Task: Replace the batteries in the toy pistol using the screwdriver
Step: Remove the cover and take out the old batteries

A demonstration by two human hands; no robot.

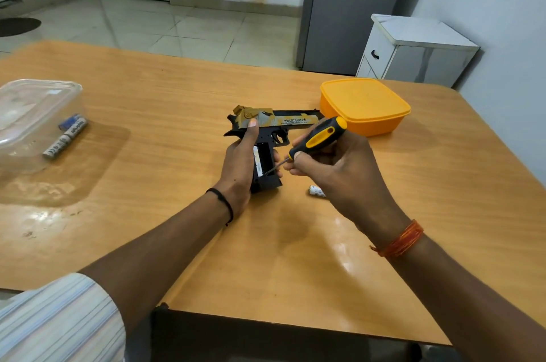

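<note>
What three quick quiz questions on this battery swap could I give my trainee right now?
1. True or false: the orange container has its lid on.
2. Which hand holds the screwdriver?
A. left hand
B. right hand
C. neither
3. Fill in: the screwdriver's tip points into the open grip of the ___.

Key:
1. True.
2. B; the left hand grips the toy pistol.
3. Toy pistol; a battery shows in its grip, another loose battery lies on the table, and two more batteries lie beside the clear container.
</note>
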